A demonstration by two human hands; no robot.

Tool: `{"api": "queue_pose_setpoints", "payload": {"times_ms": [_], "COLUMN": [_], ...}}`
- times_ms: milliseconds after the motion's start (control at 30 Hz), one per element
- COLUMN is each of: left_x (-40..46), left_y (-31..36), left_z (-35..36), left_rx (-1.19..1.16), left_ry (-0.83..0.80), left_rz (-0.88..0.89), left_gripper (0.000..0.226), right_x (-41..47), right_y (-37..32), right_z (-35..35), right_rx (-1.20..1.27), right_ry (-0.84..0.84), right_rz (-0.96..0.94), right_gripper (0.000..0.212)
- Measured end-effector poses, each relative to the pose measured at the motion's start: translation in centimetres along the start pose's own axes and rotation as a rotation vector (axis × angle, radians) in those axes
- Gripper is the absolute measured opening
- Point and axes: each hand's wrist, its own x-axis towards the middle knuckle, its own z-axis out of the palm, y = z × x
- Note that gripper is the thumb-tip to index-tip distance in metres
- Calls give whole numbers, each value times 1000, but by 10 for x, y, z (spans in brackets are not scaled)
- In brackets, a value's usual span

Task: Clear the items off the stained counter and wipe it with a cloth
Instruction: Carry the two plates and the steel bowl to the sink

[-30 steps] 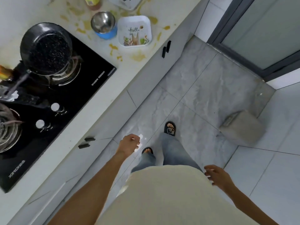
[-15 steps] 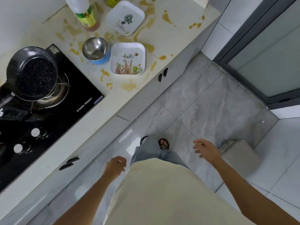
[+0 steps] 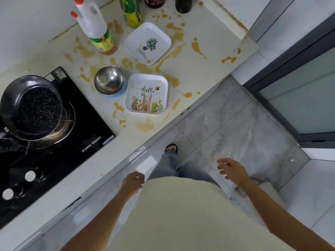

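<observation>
The white counter is smeared with yellow-brown stains. On it lie a square plate with a rabbit picture, a square plate with a plant picture, and a steel bowl on a blue base. A white bottle with a red cap stands behind them, beside a green bottle and two dark bottles at the back. My left hand hangs low by the cabinet front, fingers loosely curled, holding nothing. My right hand floats over the floor with fingers relaxed. No cloth is in view.
A black gas hob fills the left of the counter, with a dark pan on its burner. Grey floor tiles stretch to a sliding door at the right. A grey box sits on the floor behind my right arm.
I have walked forward along the counter, so the stained end with plates and bottles has come fully into view. My right hand swung forward and up; my left hand dropped lower beside my body.
</observation>
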Motion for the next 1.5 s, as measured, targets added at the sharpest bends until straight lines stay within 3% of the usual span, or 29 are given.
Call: {"api": "queue_pose_setpoints", "payload": {"times_ms": [400,533,667,833,1067,1200,1333,1500], "left_x": [28,24,12,2,15,27,43,56], "left_y": [150,161,157,155,194,219,234,242], "left_z": [-14,-1,22,51,12,-22,-40,-43], "left_rx": [-180,-261,-374,-694,-1105,-1195,-1246,-1271], "left_ry": [39,88,134,218,501,627,678,722], "left_rz": [181,72,-67,-222,-169,-158,-246,-338], "left_gripper": [13,15,34,25,15,22,24,31], "right_x": [53,96,141,171,189,199,215,235], "right_y": [-10,-68,-147,-245,-377,-437,-480,-515], "right_z": [-80,-123,-149,-151,-101,-66,-40,-18], "right_rx": [-158,-301,-398,-489,-414,-399,-405,-513], "right_ry": [-18,-55,-123,-257,-271,-217,-45,110], "right_rz": [187,36,-137,-378,-618,-692,-743,-798], "right_gripper": [20,20,19,16,14,20,32,32]}}
